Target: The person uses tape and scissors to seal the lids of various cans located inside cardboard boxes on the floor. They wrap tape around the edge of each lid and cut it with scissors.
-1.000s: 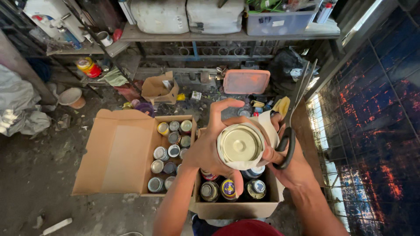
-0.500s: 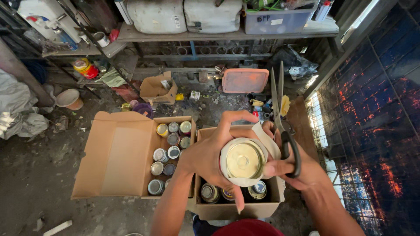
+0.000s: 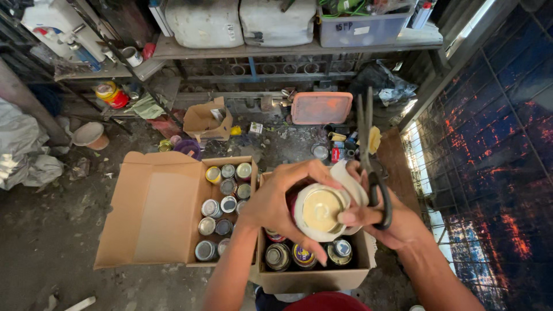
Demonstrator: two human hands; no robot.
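Left hand (image 3: 275,204): wrapped around a can (image 3: 320,211), held above a box (image 3: 314,270).
Right hand (image 3: 387,216): scissors (image 3: 371,167) gripped, thumb pressed on the can.

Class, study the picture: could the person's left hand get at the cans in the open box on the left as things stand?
Probably not at once: the left hand is wrapped around a pale-lidded can. The cans lie uncovered beside it, flaps open, so the way itself looks free.

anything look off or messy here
Yes. The floor behind the boxes is littered with scraps and small containers. The right hand has scissors hooked on its fingers, blades pointing up, while both hands grip a pale can with paper peeling off its side. The left hand wraps the can.
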